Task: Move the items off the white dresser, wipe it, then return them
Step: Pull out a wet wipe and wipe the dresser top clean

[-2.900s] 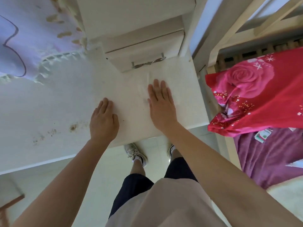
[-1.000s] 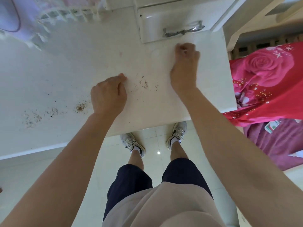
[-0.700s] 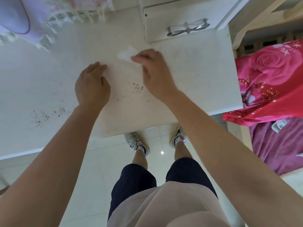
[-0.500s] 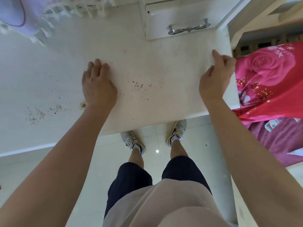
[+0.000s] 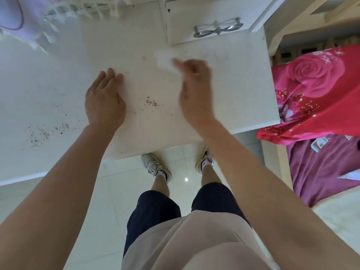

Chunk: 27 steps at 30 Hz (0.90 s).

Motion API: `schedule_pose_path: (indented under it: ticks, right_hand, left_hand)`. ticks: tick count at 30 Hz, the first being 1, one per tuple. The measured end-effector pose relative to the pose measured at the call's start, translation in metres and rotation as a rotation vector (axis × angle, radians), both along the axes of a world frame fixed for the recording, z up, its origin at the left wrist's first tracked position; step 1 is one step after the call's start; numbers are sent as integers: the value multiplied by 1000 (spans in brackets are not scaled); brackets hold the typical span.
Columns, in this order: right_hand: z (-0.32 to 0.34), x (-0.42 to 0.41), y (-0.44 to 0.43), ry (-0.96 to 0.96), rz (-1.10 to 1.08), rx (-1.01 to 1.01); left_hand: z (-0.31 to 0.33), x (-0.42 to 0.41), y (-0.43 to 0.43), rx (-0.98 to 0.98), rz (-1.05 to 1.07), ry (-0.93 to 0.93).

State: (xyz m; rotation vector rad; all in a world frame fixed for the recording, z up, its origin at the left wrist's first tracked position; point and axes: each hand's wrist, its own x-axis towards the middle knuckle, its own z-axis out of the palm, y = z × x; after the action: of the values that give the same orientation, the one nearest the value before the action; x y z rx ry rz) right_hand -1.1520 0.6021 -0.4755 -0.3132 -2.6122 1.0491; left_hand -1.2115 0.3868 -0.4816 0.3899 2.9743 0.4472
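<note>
The white dresser top (image 5: pixel 224 98) lies below me with no items standing on it. Brown crumbs (image 5: pixel 151 103) sit between my hands, and more dark specks (image 5: pixel 44 131) lie to the left. My left hand (image 5: pixel 105 100) rests flat on the top, fingers straight. My right hand (image 5: pixel 194 88) is blurred with motion and pinches a small white tissue (image 5: pixel 163 58) against the surface near the back.
A small white drawer with a silver bow handle (image 5: pixel 218 28) stands at the back of the top. A lilac fringed cloth (image 5: pixel 29 22) lies at the back left. A bed with a red rose blanket (image 5: pixel 315 90) is close on the right. Tiled floor below.
My right hand swept from the dresser's right edge back to the middle with the tissue. My left hand stayed resting on the top. The crumbs have gathered into a small pile.
</note>
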Motion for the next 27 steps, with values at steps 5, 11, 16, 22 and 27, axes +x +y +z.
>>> schedule_pose_path:
  ticks: [5,11,16,22,27]
  right_hand:
    - [-21,48,107,-257,-584,190]
    - [-30,55,7,-339,-269,270]
    - [-16,41,-68,-215,186,122]
    - [-20,56,25,-115,-247,114]
    - [-32,75,13,-321,-446,280]
  left_hand:
    - [-7,2,4,-6,6,-7]
    - [-8,5,3,-35,-12,-17]
    - [7,4,-3,-34,-30,-49]
    - [11,13,-33,-28,35,34]
    - [2,19,-54,-41,-34,23]
